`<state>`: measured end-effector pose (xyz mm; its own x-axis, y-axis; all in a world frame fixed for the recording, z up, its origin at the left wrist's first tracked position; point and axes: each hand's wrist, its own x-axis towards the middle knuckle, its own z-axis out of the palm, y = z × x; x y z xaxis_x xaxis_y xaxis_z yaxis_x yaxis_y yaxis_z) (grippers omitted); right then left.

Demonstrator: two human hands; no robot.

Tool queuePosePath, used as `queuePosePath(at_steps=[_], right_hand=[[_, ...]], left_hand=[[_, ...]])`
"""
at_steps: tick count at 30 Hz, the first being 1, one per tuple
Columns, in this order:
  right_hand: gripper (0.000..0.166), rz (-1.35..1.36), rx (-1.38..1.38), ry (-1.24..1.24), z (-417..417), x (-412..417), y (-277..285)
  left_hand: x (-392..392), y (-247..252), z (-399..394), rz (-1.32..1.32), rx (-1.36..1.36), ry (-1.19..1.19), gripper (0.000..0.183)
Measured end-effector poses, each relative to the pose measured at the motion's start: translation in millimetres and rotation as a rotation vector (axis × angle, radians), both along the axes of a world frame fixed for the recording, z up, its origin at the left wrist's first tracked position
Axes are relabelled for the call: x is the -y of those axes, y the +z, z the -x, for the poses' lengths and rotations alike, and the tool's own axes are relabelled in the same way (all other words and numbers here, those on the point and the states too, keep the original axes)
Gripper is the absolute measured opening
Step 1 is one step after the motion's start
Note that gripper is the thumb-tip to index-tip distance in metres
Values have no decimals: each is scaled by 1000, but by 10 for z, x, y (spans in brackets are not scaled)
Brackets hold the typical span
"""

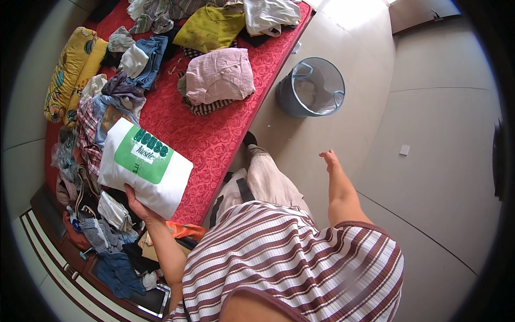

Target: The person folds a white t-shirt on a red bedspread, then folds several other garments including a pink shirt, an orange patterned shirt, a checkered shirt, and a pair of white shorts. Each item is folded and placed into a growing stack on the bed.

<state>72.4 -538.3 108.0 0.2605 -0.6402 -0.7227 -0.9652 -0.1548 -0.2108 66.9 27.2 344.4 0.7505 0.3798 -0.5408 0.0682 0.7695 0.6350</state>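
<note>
My left hand (139,206) grips the lower edge of a folded white T-shirt (177,181) with a green printed panel, held up over the bed. Its fingers are mostly hidden beneath the cloth. Out over the floor to the right hangs my right hand (330,160), holding nothing, with its fingers apart. On the red rose-patterned mattress (169,124), near the edge, a folded pink shirt (220,76) tops a small stack that includes a black-and-white striped garment (213,107).
Loose clothes (90,124) heap along the bed's left side, near a yellow floral bolster (70,74). A mustard T-shirt (211,28) and a white garment (271,17) lie at the far end. A blue laundry basket (286,96) stands on the tiled floor (434,133) beside the bed.
</note>
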Motion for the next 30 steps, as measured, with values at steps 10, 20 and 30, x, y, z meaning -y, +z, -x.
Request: queuePosePath(at_steps=[10,20,30], right_hand=[[64,-409,531,494,-888,-1075,229],[65,-417,1316,1650,-1303,-3517,2172],[64,-1010,1157,1141,-1342,-3662,1906]], left_hand=[[201,15,-196,135,111,-24,51],[392,36,-66,215,232,-212,52],[455,173,-70,323,354,-157,54]])
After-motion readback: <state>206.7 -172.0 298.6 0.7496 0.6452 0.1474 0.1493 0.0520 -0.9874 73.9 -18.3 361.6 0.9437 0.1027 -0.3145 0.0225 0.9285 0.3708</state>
